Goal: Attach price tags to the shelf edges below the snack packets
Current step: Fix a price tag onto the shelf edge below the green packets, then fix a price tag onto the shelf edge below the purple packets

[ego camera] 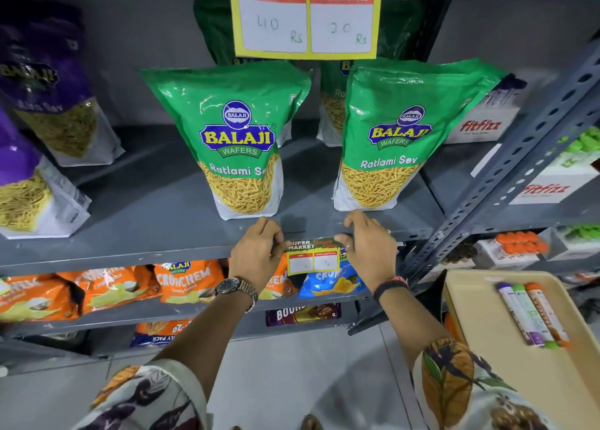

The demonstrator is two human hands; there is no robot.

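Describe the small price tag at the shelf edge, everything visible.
The small price tag is a yellow-bordered paper card with a "SUPER MARKET" header and two red-topped white boxes, writing too faint to read. It sits flat against the grey shelf edge, between the left hand and right hand, whose fingers touch its ends.

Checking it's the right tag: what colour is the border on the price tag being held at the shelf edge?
Yellow border on the price tag, with a dark header and two white boxes topped red; seen in the head view.
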